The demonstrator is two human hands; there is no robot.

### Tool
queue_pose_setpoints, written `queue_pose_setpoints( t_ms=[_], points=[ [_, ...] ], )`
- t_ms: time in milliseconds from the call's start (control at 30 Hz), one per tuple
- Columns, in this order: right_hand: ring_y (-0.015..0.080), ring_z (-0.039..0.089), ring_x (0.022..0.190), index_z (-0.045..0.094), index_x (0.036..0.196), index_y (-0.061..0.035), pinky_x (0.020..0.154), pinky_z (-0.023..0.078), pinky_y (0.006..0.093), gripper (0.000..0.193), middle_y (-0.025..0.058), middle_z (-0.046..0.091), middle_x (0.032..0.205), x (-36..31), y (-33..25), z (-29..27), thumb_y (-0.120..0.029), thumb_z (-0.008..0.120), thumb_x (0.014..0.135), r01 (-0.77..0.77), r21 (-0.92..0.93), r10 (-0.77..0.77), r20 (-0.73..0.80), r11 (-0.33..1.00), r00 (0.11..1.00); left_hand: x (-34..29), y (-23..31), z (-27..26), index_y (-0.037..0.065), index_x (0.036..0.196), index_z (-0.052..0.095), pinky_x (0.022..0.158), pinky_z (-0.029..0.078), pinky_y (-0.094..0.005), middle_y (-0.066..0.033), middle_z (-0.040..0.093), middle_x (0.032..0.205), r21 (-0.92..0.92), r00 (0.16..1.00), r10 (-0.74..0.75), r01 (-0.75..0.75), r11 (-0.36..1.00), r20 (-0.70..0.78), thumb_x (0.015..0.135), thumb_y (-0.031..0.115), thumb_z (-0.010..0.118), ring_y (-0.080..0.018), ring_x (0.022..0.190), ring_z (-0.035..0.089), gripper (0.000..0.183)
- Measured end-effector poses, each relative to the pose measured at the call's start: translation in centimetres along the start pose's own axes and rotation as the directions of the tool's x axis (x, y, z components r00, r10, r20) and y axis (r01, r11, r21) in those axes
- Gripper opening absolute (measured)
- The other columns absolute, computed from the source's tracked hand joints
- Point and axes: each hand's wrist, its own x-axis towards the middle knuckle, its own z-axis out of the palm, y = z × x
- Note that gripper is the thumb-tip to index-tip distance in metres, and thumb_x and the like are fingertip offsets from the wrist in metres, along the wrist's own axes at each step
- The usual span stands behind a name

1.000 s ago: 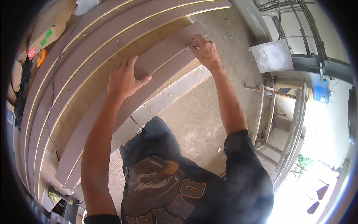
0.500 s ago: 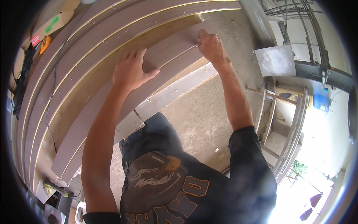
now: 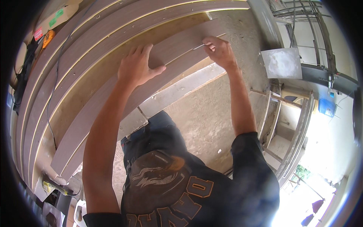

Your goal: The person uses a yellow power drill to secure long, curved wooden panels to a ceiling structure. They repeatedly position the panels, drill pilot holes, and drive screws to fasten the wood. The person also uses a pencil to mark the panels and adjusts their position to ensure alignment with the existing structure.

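A long brown plank [image 3: 177, 41] with a pale groove along it lies across in front of me. My left hand [image 3: 137, 68] rests on the plank, fingers together and thumb spread wide, holding nothing. Toward the plank's right end, my right hand [image 3: 220, 52] is closed in a pinch just above the groove. From its fingertips a thin, pale, pointed sliver [image 3: 198, 47] sticks out to the left along the groove. Its exact kind is too small to make out.
More brown planks [image 3: 102, 41] with yellowish edges lie beyond, a black cable [image 3: 56, 77] crossing them. A pale beam [image 3: 181, 87] supports the near side. At right are a white-smeared square board [image 3: 281, 63], a wooden frame [image 3: 293, 142] and a blue container [image 3: 327, 107].
My right hand has shifted slightly right and toward me, and the thin sliver now shows at its fingertips. My left hand stays on the plank, nearly unmoved.
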Motion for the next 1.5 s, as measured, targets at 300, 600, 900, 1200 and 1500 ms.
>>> queue_pose_setpoints(
  t_ms=[300, 600, 900, 1200, 1500],
  points=[
    [0.0307, 0.064, 0.085, 0.066, 0.090, -0.0081, 0.070, 0.053, 0.0404, 0.013, 0.0100, 0.064, 0.092, -1.0, 0.3, 1.0, -0.012, 0.065, 0.077, 0.173, -0.185, -0.199, -0.136, 0.967, 0.971, 0.0, 0.3, -0.1, 0.007, 0.128, 0.047, 0.091, 0.047, -0.0427, -0.0122, 0.056, 0.122, 0.012, 1.000, -0.006, 0.006, 1.000, -0.005, 0.074, 0.055, 0.067, -0.0273, 0.115, 0.052, 0.075],
    [0.0241, 0.067, 0.078, 0.069, 0.090, -0.0057, 0.071, 0.052, 0.0335, 0.026, 0.0108, 0.070, 0.085, -0.6, -0.4, 1.7, -0.028, 0.069, 0.076, -0.238, 0.147, 0.262, -0.178, 0.960, 0.948, 0.3, -1.5, -0.1, 0.009, 0.133, 0.045, 0.095, 0.043, -0.0412, -0.0149, 0.052, 0.129, -0.368, 1.000, -0.010, -0.001, 0.930, -0.029, 0.089, 0.054, 0.051, -0.0277, 0.118, 0.052, 0.062],
    [0.0254, 0.066, 0.088, 0.073, 0.095, -0.0101, 0.083, 0.048, 0.0335, 0.034, 0.0082, 0.071, 0.092, -0.7, 0.6, 2.9, -0.033, 0.073, 0.070, -0.385, 0.128, 0.405, -0.206, 0.914, 0.891, -11.6, -11.2, -5.9, 0.011, 0.125, 0.054, 0.085, 0.049, -0.0351, -0.0109, 0.066, 0.107, -0.545, 0.952, -0.231, 0.088, 0.834, -0.200, 0.089, 0.031, 0.062, -0.0238, 0.099, 0.064, 0.042],
    [0.0138, 0.059, 0.084, 0.071, 0.097, -0.0032, 0.079, 0.044, 0.0284, 0.030, 0.0031, 0.069, 0.088, -0.6, 1.8, 1.5, -0.026, 0.068, 0.077, -0.351, 0.291, 0.370, -0.011, 0.890, 0.929, -23.8, -17.1, -4.8, 0.006, 0.113, 0.059, 0.066, 0.054, -0.0314, -0.0102, 0.065, 0.102, -0.327, 0.698, -0.418, 0.270, 0.906, -0.581, 0.084, 0.013, 0.064, -0.0202, 0.084, 0.065, 0.030],
    [0.0136, 0.055, 0.078, 0.065, 0.094, -0.0062, 0.074, 0.045, 0.0297, 0.014, 0.0069, 0.064, 0.087, -4.1, 1.5, 0.5, -0.013, 0.063, 0.082, -0.223, 0.773, 0.284, 0.058, 0.594, 0.957, -22.4, -16.6, -4.8, 0.005, 0.116, 0.057, 0.067, 0.054, -0.0328, -0.0107, 0.063, 0.106, -0.330, 0.709, -0.526, 0.412, 0.849, -0.470, 0.083, 0.011, 0.064, -0.0203, 0.081, 0.065, 0.034]
  ],
)
